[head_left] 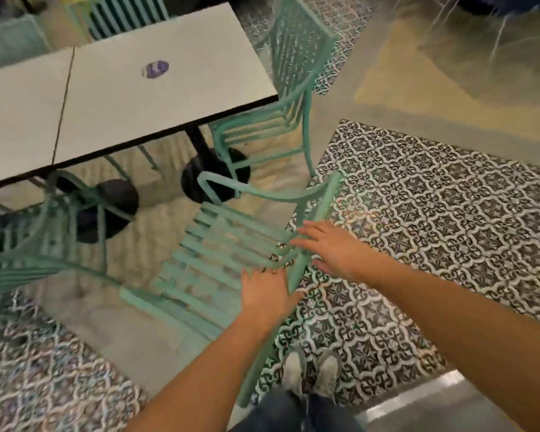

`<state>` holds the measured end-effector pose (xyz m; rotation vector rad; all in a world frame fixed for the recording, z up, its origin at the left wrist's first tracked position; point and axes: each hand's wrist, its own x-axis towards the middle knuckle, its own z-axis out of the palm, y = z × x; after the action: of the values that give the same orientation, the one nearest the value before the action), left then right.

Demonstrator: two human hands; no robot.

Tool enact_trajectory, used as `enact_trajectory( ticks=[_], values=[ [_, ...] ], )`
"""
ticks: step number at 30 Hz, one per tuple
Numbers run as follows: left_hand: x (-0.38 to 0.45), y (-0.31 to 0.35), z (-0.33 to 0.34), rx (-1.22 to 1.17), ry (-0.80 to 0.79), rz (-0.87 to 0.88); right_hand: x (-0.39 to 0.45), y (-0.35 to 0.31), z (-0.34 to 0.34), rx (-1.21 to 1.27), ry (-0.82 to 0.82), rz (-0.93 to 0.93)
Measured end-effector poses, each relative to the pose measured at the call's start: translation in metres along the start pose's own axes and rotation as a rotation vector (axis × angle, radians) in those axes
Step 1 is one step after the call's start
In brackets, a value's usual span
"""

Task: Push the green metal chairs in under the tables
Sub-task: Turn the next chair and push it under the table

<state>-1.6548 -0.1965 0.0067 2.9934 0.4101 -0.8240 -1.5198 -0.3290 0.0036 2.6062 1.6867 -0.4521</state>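
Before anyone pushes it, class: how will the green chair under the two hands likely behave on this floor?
The green chair looks like rigid metal slats, so it should move as one piece. Its thin legs may catch or scrape on the patterned tiles. Pushed high at the backrest, where both hands are, it could tip rather than slide.

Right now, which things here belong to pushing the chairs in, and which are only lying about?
Job: near chair, under both hands, left and right; far chair; left chair; tables.

Lying about: purple spot on the table; patterned tiles.
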Motion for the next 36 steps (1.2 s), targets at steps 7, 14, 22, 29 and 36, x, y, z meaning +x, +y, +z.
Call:
enact_trajectory(
  ticks=[7,14,22,29,36],
  values=[
    [0.019,0.003,0.005,-0.186,-0.016,-0.112,0.024,0.032,-0.008,-0.044,0.029,-0.179],
    [0.025,0.019,0.021,-0.373,0.034,-0.277,0.047,0.070,-0.010,-0.058,-0.115,-0.370],
    [-0.044,0.057,0.089,-0.511,0.204,-0.732,0.065,0.104,0.000,-0.090,-0.189,-0.514],
    [-0.059,0.052,0.111,-0.463,0.380,-0.704,0.062,0.101,0.010,-0.073,-0.100,-0.470],
    [-0.072,0.031,0.132,-0.439,0.327,-0.562,0.051,0.086,0.013,-0.052,-0.108,-0.457]
  ],
)
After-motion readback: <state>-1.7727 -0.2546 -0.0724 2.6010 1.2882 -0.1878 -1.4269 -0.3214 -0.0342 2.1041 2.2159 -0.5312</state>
